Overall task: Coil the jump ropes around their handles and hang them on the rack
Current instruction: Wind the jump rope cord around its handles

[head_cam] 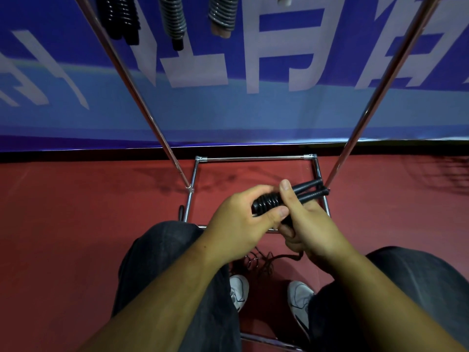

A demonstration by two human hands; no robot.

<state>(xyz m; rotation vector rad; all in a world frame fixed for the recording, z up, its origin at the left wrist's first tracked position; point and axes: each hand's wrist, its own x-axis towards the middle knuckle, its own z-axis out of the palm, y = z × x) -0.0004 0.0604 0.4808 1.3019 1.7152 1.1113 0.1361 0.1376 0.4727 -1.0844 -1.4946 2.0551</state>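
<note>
Black jump rope (269,203) with ribbed handles is mid-coil above the red floor (76,224), over the chrome rack (142,97) base. Your left grip (236,224) and right grip (309,224) are both clamped on it. Next, I judge, wind on the trailing slack (286,256), then hang it. One rope in hand, three coiled ropes (172,19) hung

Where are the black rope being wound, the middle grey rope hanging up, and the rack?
black jump rope (266,204): head view, on its wound turns.
grey coiled rope (173,17): head view, middle of the coil.
rack (138,97): head view, on its left upright pole.
</note>
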